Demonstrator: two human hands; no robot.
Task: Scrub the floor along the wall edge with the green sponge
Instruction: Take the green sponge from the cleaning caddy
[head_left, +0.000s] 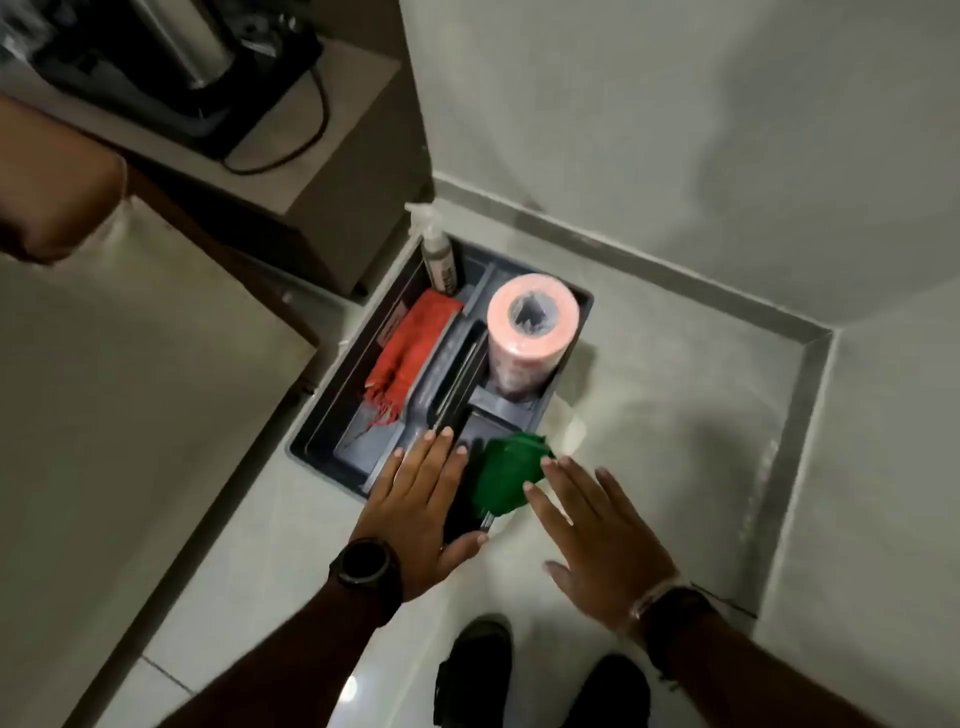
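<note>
Tiled floor (649, 415), unreadable spray-bottle (439, 257) label

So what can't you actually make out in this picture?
- Sponge: head view; its near edge is hidden by the right hand and left hand, so any contact is unclear.
- Spray bottle: label too blurred to read.
- Appliance on the counter: cut off by the top edge.
- Caddy: its near corner is covered by the left hand.
- Shoes: too dark to make out.
</note>
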